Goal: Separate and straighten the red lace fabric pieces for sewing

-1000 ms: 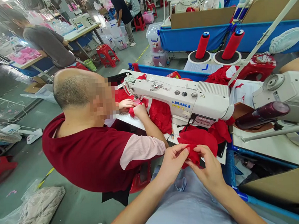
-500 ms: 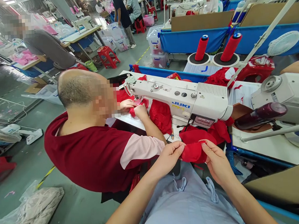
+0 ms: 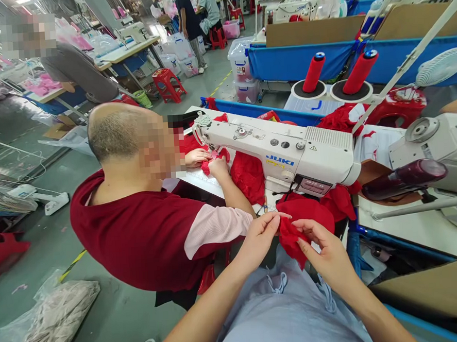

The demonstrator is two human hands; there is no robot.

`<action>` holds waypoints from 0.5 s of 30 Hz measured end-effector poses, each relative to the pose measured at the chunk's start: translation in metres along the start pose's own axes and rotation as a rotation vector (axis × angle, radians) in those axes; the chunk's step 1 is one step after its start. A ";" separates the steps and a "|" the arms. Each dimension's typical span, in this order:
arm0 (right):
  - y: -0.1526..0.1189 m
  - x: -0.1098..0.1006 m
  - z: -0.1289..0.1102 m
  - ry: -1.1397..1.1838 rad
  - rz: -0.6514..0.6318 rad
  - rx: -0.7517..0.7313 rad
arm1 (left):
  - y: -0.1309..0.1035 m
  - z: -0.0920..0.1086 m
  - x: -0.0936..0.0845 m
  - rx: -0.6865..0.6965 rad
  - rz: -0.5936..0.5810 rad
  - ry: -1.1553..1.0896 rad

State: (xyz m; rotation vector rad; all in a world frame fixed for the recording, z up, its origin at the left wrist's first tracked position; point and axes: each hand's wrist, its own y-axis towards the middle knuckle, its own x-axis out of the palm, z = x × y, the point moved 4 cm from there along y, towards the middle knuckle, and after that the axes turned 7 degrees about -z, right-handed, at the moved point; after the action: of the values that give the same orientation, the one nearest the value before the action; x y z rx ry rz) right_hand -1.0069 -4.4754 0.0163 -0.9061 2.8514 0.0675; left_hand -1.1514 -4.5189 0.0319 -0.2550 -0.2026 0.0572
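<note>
A small piece of red fabric [image 3: 294, 242] hangs crumpled between my hands, just above my lap. Its upper left edge is pinched between thumb and forefinger of my left hand [image 3: 261, 236]. On the other side, my right hand [image 3: 324, 245] has its thumb and curled fingers on the cloth, gripping it loosely. Behind it, a larger red fabric piece [image 3: 312, 212] lies at the table edge beside the white sewing machine [image 3: 285, 147]. A co-worker's hands [image 3: 217, 166] hold red cloth under the needle end of that machine.
The co-worker in a dark red shirt [image 3: 147, 232] sits close on my left. Two red thread cones [image 3: 314, 73] stand behind the machine. To the right are a dark red bottle [image 3: 405, 178], another machine [image 3: 440, 148] and a slanting white pole [image 3: 407, 51]. Cardboard [image 3: 433, 287] is at lower right.
The red piece was stretched flat between both hands; now it is bunched and hanging. My right hand has loosened its pinch and shifted slightly left, closer to my left hand.
</note>
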 end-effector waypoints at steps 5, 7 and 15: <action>-0.002 0.000 -0.007 -0.146 0.074 -0.043 | -0.002 0.010 0.003 0.061 0.063 0.123; 0.000 -0.001 -0.007 -0.041 0.033 -0.007 | 0.000 0.007 0.002 0.044 0.066 0.136; 0.015 -0.004 -0.002 0.214 0.038 0.083 | -0.003 -0.006 0.006 -0.125 -0.105 -0.033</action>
State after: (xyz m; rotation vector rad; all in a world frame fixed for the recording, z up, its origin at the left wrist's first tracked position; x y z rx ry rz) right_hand -1.0125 -4.4615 0.0188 -0.8923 3.0410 -0.1518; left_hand -1.1447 -4.5230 0.0283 -0.3675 -0.2524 -0.0553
